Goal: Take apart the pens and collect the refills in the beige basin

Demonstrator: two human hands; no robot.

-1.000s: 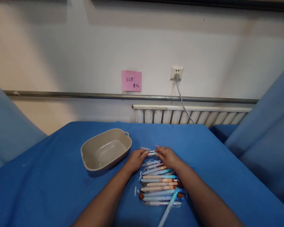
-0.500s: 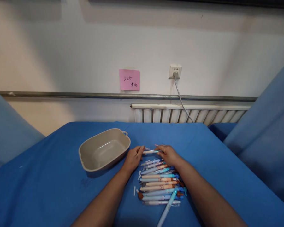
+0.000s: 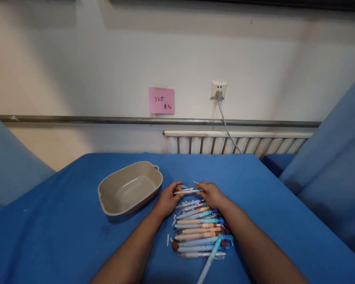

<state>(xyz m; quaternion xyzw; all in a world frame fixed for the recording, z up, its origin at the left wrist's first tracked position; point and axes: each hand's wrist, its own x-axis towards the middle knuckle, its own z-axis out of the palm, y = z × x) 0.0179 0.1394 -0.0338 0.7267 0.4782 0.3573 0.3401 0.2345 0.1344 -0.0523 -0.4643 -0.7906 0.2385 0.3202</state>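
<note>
My left hand (image 3: 168, 200) and my right hand (image 3: 212, 195) face each other at the far end of a row of pens. Between them is a slim pen (image 3: 187, 191) with a pale peach and light-blue barrel. My right fingers close on its blue end, while my left thumb and fingers are curled round the other end. Another whitish pen or stick shows just behind it, partly hidden. Closer to me, several pens (image 3: 198, 236) in blue, peach and grey lie side by side. One light-blue pen (image 3: 209, 260) lies slantwise across the near end.
A grey-beige plastic basin (image 3: 130, 209) stands left of my hands on the blue cloth (image 3: 62, 221). Small white bits (image 3: 168, 240) lie left of the pens. Behind are a radiator (image 3: 239, 134) and a socket (image 3: 218, 90) with a plugged-in cable. Blue curtains hang at both sides.
My left thumb and fingers have opened a little, and the peach end of the pen now shows over my thumb. My right hand has hardly moved. The row of pens stays put.
</note>
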